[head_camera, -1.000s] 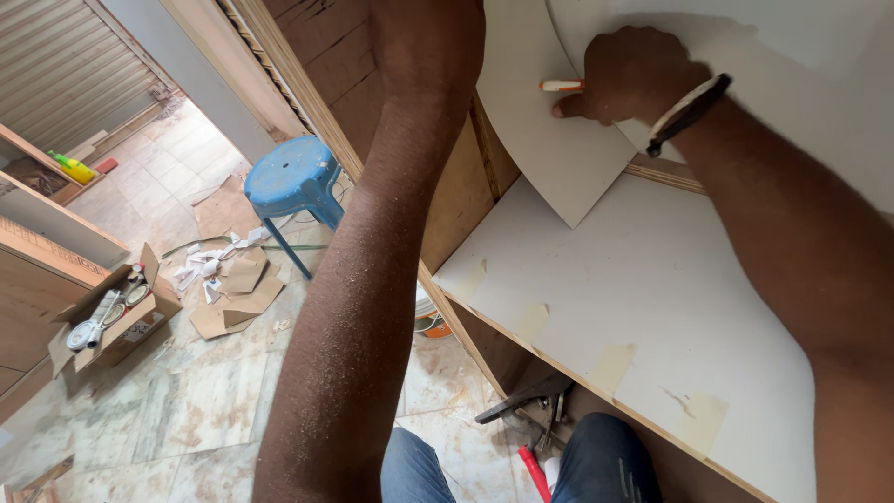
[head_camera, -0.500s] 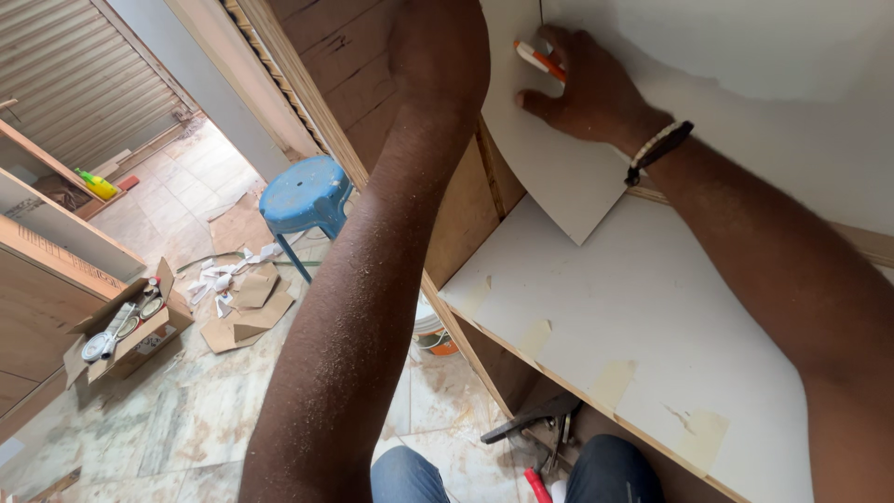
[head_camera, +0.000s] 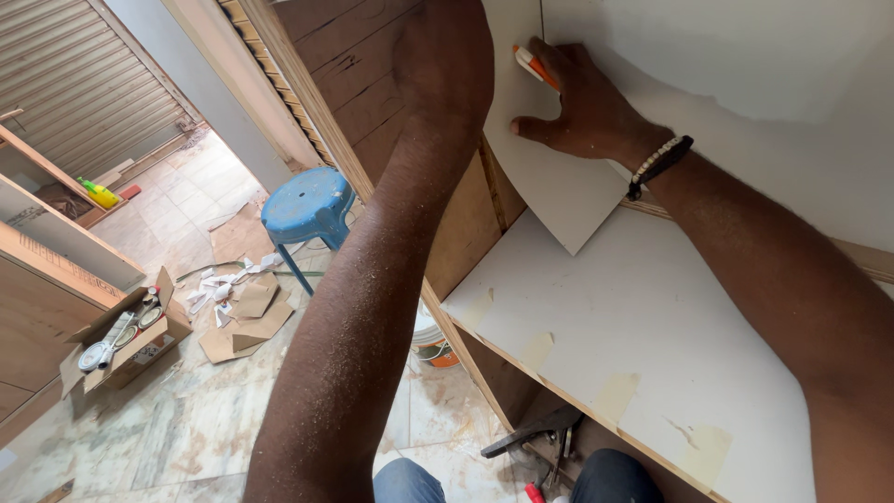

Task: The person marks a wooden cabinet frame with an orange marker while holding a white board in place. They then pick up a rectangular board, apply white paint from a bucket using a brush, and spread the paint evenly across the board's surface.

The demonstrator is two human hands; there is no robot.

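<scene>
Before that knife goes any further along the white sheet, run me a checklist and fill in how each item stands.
1. Right hand grips the orange-and-white knife: ok, fingers closed round it.
2. Tool tip on the white laminate sheet: cannot tell, the tip is hidden by the fingers.
3. Left hand steadying the sheet's edge: cannot tell, only its back shows, pressed near the edge against the brown panel.
4. Left hand out of the tool's path: ok, it sits to the side of the knife.
5. White board below free of loose tools: ok, only tan patches on it.
</scene>
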